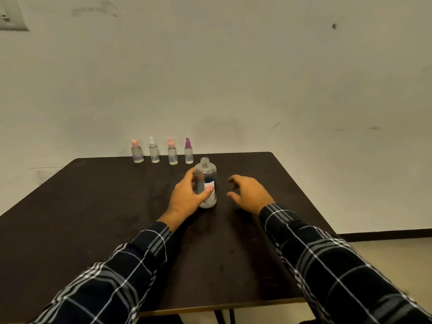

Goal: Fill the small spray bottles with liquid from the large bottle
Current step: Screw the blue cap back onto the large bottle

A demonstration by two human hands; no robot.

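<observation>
Dark table [93, 206] set against a pale, scuffed wall [233, 66]: a person's left hand [184, 195] wraps around the large bottle [207, 176], which stands upright and uncapped just past the table's middle. The right hand [250, 192] is at the bottle's 3 o'clock, apart from it, with fingers loosely spread and holding nothing. At the bottle's 11 o'clock, four small spray bottles line the far edge: a pink-capped bottle [137, 153], a white-capped bottle [153, 152], a second pink-capped bottle [172, 153], and a purple-capped bottle [189, 152], which is nearest the large one. The tabletop runs wide toward 9 o'clock, while the right edge lies closer, at 3 o'clock. Plaid sleeves [145, 249] cross the near edge.
</observation>
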